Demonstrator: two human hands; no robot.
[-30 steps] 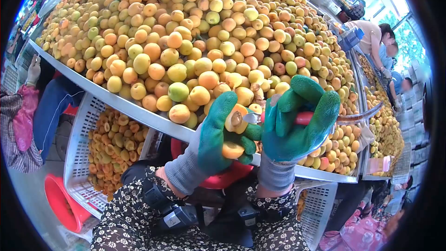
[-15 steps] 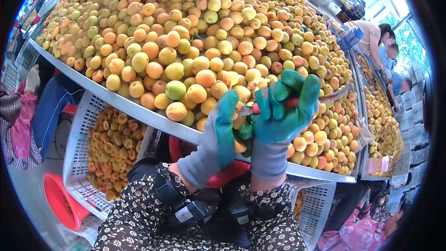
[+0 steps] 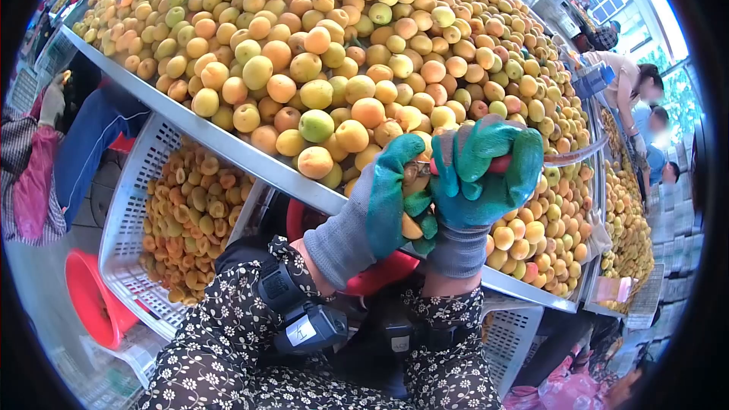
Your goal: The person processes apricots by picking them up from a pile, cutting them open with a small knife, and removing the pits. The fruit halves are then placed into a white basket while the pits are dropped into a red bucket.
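My left hand (image 3: 386, 201), in a grey glove with green coating, is closed around an apricot (image 3: 411, 228); orange flesh shows between its fingers. My right hand (image 3: 490, 171), gloved alike, grips the red handle of a knife (image 3: 573, 156). Its curved blade points out to the right, and a short metal end at the handle's left side meets my left hand. Fingers partly hide that contact. Both hands are side by side over the front edge of a metal-rimmed table (image 3: 205, 137) heaped with whole apricots (image 3: 319, 95).
Below the table at left, a white plastic crate (image 3: 121, 220) holds halved apricots (image 3: 194, 220), beside a red bucket (image 3: 91, 296). Another white crate (image 3: 516, 338) stands at lower right. A co-worker's gloved hand (image 3: 598, 235) rests near the table's right corner; other people (image 3: 619, 91) work farther off.
My right hand has curled more tightly round the knife handle, and both hands have come closer together. The view has shifted slightly.
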